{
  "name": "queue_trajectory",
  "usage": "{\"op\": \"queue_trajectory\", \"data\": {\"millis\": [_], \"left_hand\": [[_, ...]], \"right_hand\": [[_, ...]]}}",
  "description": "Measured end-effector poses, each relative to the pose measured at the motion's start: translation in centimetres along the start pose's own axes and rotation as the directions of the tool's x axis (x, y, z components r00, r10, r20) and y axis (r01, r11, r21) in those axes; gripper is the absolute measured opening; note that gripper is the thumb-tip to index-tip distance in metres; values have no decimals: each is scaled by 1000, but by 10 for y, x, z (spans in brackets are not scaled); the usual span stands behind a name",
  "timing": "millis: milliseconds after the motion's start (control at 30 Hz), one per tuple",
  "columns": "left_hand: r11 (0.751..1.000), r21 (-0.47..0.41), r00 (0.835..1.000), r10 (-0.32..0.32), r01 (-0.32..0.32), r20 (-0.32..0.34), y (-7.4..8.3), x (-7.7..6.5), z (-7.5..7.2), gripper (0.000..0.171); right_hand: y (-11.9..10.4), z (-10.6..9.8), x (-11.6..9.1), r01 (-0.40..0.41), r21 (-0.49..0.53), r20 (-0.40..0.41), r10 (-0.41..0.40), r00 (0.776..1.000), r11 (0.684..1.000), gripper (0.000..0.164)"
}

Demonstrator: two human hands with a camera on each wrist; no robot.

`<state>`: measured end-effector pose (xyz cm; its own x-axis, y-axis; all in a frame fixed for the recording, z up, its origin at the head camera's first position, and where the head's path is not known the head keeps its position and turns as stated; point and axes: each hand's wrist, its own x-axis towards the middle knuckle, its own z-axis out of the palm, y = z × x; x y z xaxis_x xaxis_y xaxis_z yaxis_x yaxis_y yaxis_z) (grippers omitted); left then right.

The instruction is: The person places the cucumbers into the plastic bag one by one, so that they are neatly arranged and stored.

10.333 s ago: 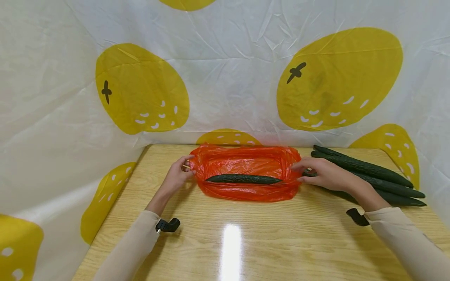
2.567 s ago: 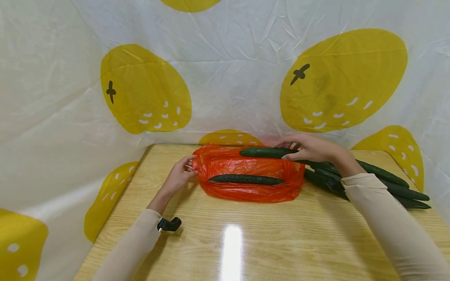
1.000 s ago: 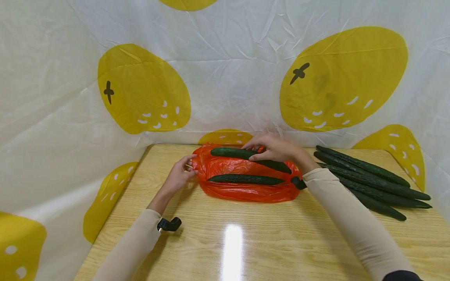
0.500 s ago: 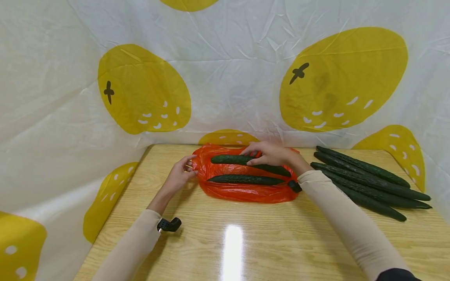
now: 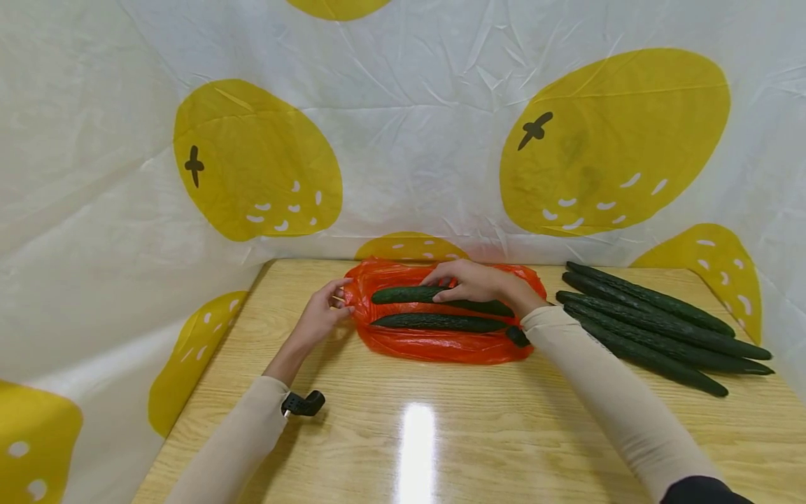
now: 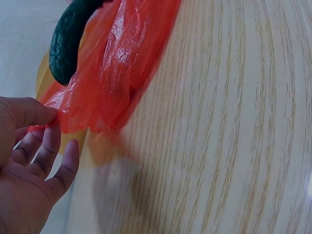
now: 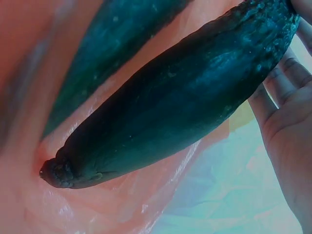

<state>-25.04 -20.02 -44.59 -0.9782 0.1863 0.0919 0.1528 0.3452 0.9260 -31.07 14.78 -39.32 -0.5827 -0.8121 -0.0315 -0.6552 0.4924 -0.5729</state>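
Note:
A red plastic bag (image 5: 441, 348) lies spread open on the table, its mouth facing up. Along its near side rests one dark green cucumber (image 5: 437, 322). My right hand (image 5: 475, 283) holds a second cucumber (image 5: 403, 295) by its middle, just behind the first and over the bag. In the right wrist view the stem end of this held cucumber (image 7: 156, 102) shows large, close to the bag's red film. My left hand (image 5: 317, 318) pinches the bag's left edge; in the left wrist view its thumb and finger meet on the red film (image 6: 112, 73).
Several more cucumbers (image 5: 655, 322) lie side by side at the right of the wooden table (image 5: 340, 434). A white cloth with yellow fruit prints (image 5: 415, 168) hangs behind and at the left. Black wrist cameras (image 5: 303, 403) sit on both wrists.
My right hand has brought a cucumber from the pile at the right leftward over the bag, then lowered it nearer the first one. The left hand stays at the bag's left edge.

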Motion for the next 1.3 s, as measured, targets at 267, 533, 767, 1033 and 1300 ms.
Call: {"op": "queue_trajectory", "data": {"millis": [267,533,767,1033,1300], "left_hand": [[1000,-7,1000,-4,4,2,-1,1,1,57],[1000,5,1000,-2,2,2,-1,1,1,56],[1000,1,1000,-3,3,3,0,2,1,56],[1000,0,1000,-3,3,8,0,1,0,57],[1000,2,1000,-1,1,7,-1,1,0,56]], "right_hand": [[0,8,5,3,6,48,-3,999,1000,43],[3,14,9,-14,0,77,14,997,1000,43],[2,16,10,-40,21,85,38,996,999,41],[6,20,14,-34,1,74,33,997,999,40],[9,25,17,-13,-45,63,16,998,999,39]]}}
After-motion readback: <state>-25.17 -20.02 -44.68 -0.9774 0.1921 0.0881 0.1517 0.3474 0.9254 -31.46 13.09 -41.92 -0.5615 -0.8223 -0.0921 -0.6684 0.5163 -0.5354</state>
